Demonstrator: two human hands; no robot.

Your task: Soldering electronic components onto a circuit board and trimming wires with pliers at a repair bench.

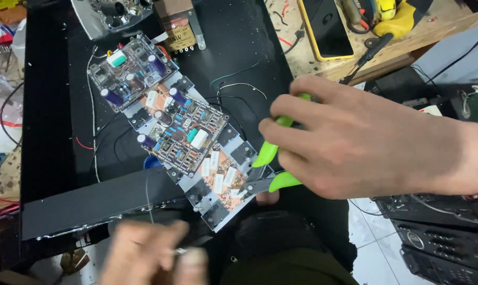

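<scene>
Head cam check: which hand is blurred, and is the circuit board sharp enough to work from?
Head view: the left hand at the bottom edge is motion-blurred, its fingers smeared; the right hand on the green-handled cutters is fairly sharp; the circuit board is in focus, evenly lit, without strong glare.

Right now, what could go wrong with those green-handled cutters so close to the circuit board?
The green-handled metal cutters in the right hand have their tips at the copper-coloured circuit board, so they might nick a white part or a track. The left hand, blurred, pinches a thin grey wire that could snag.
</scene>
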